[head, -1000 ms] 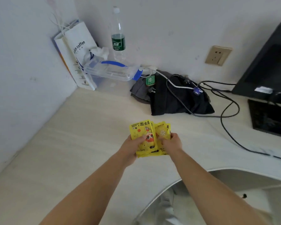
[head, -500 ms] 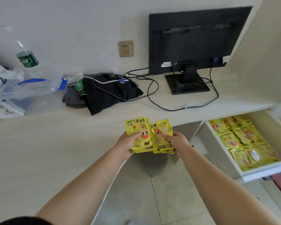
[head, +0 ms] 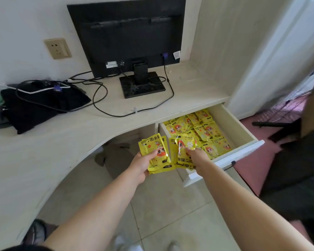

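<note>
1. The left grip (head: 142,164) is closed round a stack of yellow packets (head: 152,144). The thumb lies across the front, and the stack fans up and away from the palm.
2. The right grip (head: 198,157) pinches a second bunch (head: 186,144) of the same packets, crumpled on top, just right of the stack.
3. The second bunch hangs over the near left corner of the open drawer (head: 233,124), which reaches beyond and right of the right grip.
4. Loose packets (head: 208,132) lie flat, filling the drawer.
5. Beyond both grips curves the bench (head: 62,142), with a monitor (head: 127,33) farther back and a black cloth (head: 43,107) far left.
</note>
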